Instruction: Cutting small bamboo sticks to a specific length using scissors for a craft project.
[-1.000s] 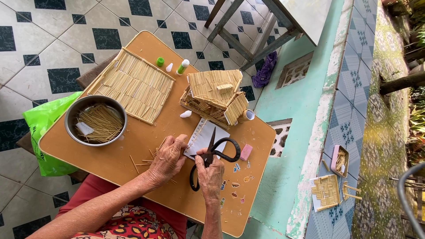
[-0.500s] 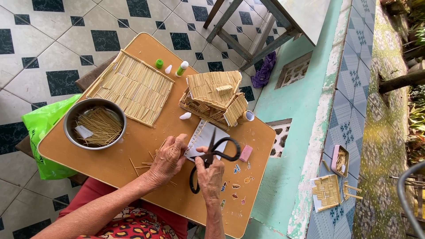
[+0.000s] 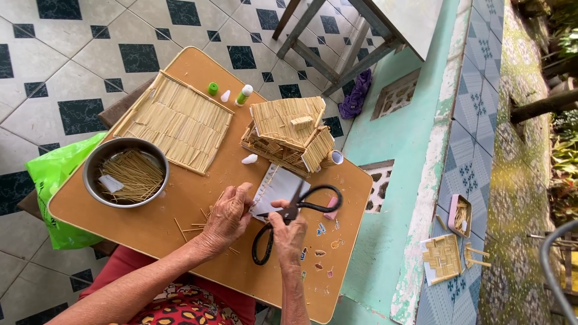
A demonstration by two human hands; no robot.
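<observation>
My right hand (image 3: 289,236) grips black-handled scissors (image 3: 288,215) over the front of a small wooden table (image 3: 174,241). The blades point toward a white paper piece edged with thin sticks (image 3: 276,188). My left hand (image 3: 227,216) rests beside it, fingertips on the paper's left edge, with a few loose sticks under the palm. Just behind the paper stands a small house model made of sticks (image 3: 289,133).
A flat stick mat (image 3: 177,120) lies at the table's back left, a metal bowl of sticks (image 3: 125,172) on the left. Small glue bottles (image 3: 243,94) stand behind. A green plastic bag (image 3: 51,174) hangs left. On the ledge to the right sits a woven stick square (image 3: 442,257).
The scissors and both hands have stayed almost in place; the left fingers have shifted slightly on the paper's edge.
</observation>
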